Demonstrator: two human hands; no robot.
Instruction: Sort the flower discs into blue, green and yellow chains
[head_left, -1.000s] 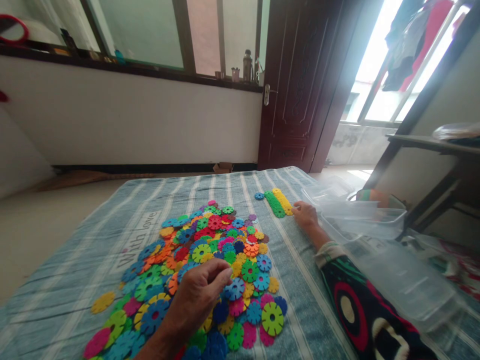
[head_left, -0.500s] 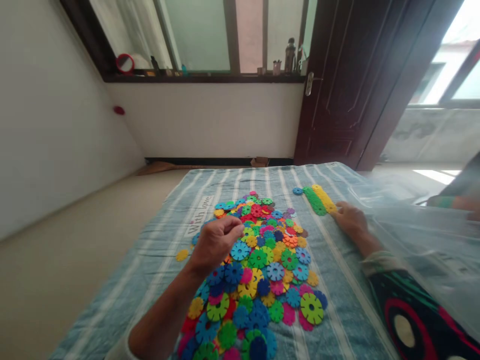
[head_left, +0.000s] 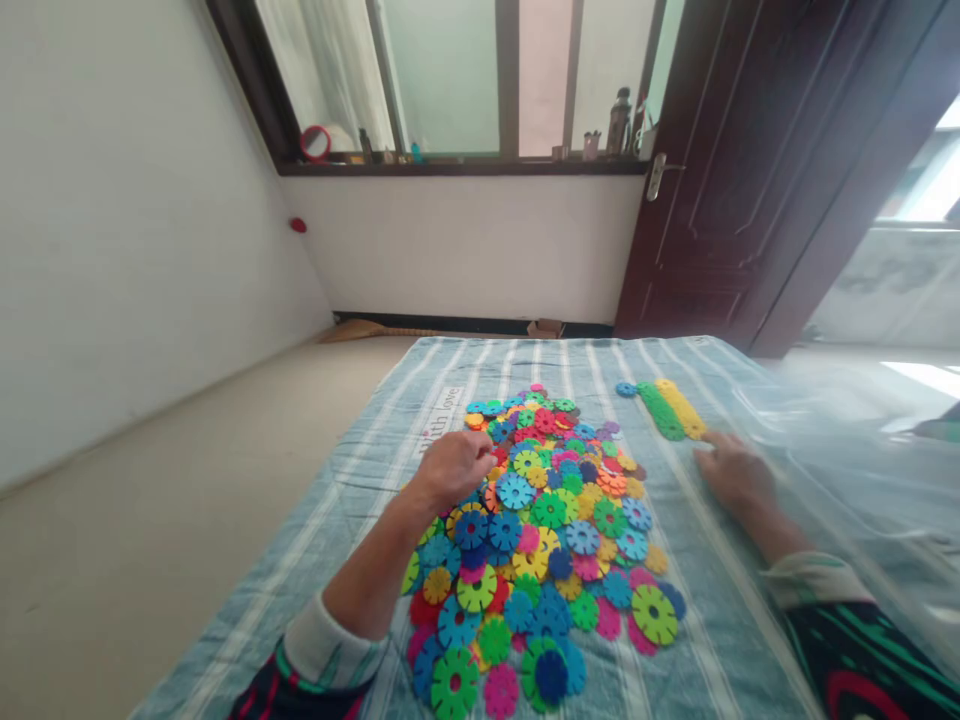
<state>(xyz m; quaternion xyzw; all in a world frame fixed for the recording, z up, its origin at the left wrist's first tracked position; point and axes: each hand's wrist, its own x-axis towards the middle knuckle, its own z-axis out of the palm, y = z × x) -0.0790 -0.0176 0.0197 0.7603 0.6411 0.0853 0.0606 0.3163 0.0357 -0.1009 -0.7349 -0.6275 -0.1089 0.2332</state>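
A heap of colourful notched plastic discs (head_left: 551, 510) is spread over the striped cloth. At the heap's left side is my left hand (head_left: 454, 470), closed with thumb and fingers pressed together; what they hold, if anything, is hidden. To the right, a row of overlapping green discs (head_left: 660, 411) lies beside a row of yellow discs (head_left: 680, 405), with one blue disc (head_left: 625, 389) at their far left. My right hand (head_left: 739, 485) is at the near end of the yellow row, slightly blurred, thumb and forefinger apart. I see nothing between them.
The blue-and-white striped cloth (head_left: 360, 510) covers the raised surface. Clear, see-through plastic (head_left: 847, 450) lies along the right side. Beyond stand a white wall (head_left: 465, 240), a window sill with small items, and a dark red door (head_left: 720, 180).
The view has swung left, so everything sits further right. My right hand has drawn back a little from the yellow row's end. My left hand stays closed over the heap's left side.
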